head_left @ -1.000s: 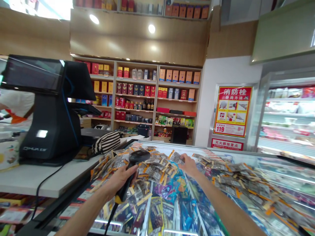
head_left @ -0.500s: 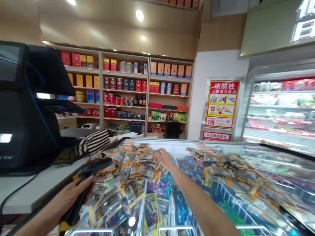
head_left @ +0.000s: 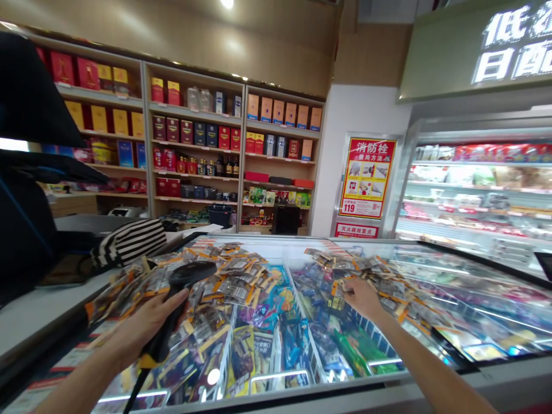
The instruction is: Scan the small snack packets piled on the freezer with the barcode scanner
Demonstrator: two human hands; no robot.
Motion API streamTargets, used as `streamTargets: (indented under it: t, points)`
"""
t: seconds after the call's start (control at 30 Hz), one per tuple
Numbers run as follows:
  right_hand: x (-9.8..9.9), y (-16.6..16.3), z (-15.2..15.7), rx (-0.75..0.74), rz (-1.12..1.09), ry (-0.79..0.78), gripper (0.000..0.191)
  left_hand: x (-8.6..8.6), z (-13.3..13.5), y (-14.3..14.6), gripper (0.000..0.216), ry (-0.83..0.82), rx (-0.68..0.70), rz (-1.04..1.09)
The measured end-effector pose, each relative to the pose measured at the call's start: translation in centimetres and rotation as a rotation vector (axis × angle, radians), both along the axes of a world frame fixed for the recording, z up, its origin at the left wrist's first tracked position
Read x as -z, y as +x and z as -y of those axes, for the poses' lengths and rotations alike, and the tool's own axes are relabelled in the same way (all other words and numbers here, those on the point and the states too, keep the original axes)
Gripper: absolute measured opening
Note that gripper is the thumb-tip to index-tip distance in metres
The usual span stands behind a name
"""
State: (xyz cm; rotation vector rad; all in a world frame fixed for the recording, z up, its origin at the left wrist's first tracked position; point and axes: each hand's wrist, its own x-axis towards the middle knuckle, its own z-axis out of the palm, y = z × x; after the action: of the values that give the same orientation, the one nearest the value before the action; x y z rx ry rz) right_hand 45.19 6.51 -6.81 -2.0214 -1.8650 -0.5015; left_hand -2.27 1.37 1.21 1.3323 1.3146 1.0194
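Observation:
A black-and-yellow barcode scanner point(head_left: 166, 328) is in my left hand point(head_left: 149, 322), its fingers wrapped round the handle and its dark head pointing up and forward. The scanner is above the left pile of small clear packets point(head_left: 241, 279) with orange edges. At the near edge of the right pile of similar packets point(head_left: 388, 282), my right hand point(head_left: 362, 299) pinches a small orange-edged packet point(head_left: 338, 287) at its fingertips. Both piles lie on the glass top of a chest freezer point(head_left: 276, 244).
Bagged goods point(head_left: 254, 351) and wire dividers show through the freezer glass. To the left are a black checkout machine point(head_left: 26, 201) and a striped black-and-white bag point(head_left: 131, 238). Shelves of boxes point(head_left: 194, 138) stand behind, and a lit chilled cabinet point(head_left: 474, 190) is at the right.
My right hand has moved from the left pile across to the right pile, with a packet in its fingers. The view has turned right; my left hand keeps its hold on the barcode scanner.

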Motion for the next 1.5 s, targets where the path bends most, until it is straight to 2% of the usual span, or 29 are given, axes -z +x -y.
streamTargets:
  t: [0.2, 0.37, 0.5, 0.57, 0.67, 0.8, 0.93, 1.1, 1.3, 1.5]
  points:
    - [0.6, -2.3, 0.6, 0.012, 0.110, -0.023, 0.025, -0.6, 0.3, 3.0, 0.037, 0.066, 0.083, 0.004]
    - [0.2, -5.0, -0.6, -0.156, -0.036, -0.150, 0.031, -0.4, 0.2, 3.9, 0.037, 0.096, 0.150, 0.021]
    - [0.1, -4.8, -1.1, -0.168, -0.182, -0.241, 0.057, -0.4, 0.4, 3.7, 0.036, 0.095, 0.154, 0.056]
    - [0.0, -4.8, -1.3, -0.219, -0.202, -0.247, 0.058, -0.5, 0.5, 3.6, 0.036, 0.083, 0.158, 0.045]
    - [-0.4, -5.9, -1.7, -0.261, -0.196, -0.120, 0.055, -0.7, 0.8, 3.7, 0.035, 0.089, 0.205, 0.046]
    - [-1.5, -9.0, -2.6, -0.363, -0.188, 0.101, 0.052, -1.1, 1.6, 4.5, 0.034, 0.107, 0.341, 0.048]
    - [-2.8, -11.6, -3.3, -0.463, -0.177, 0.211, 0.047, -1.8, 2.2, 5.7, 0.032, 0.113, 0.434, 0.045]
    - [-3.6, -12.6, -4.0, -0.511, -0.168, 0.260, 0.051, -2.3, 2.2, 6.7, 0.032, 0.150, 0.495, 0.069]
    - [-4.1, -12.4, -4.4, -0.489, -0.183, 0.288, 0.053, -2.0, 1.8, 7.4, 0.030, 0.170, 0.582, 0.119]
    - [-4.2, -12.1, -4.4, -0.489, -0.220, 0.289, 0.053, -2.3, 1.6, 7.6, 0.031, 0.165, 0.580, 0.122]
